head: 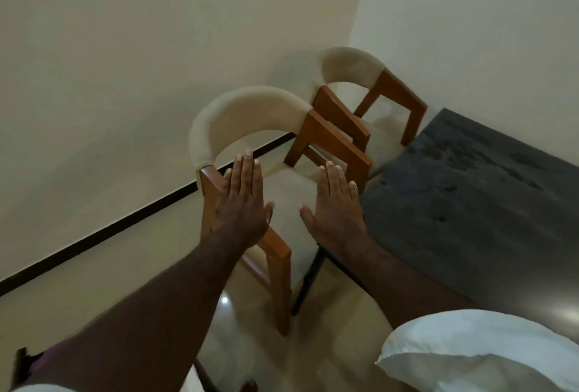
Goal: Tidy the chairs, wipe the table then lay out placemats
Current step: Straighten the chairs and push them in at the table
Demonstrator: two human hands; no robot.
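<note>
Two wooden chairs with cream curved backs and cream seats stand along the left side of a dark stone table (488, 203). The near chair (247, 113) is right in front of me; the far chair (354, 63) sits behind it in the room's corner. My left hand (242, 200) is held flat, fingers straight and together, over the near chair's left wooden arm. My right hand (336, 203) is also flat and holds nothing, above the seat close to the table's corner. Whether either hand touches the chair I cannot tell.
Cream walls with a black skirting line (125, 222) run close behind the chairs. A black table leg (308, 279) slants down beside the near chair. The floor is glossy beige tile. My white sleeve (476, 351) fills the lower right.
</note>
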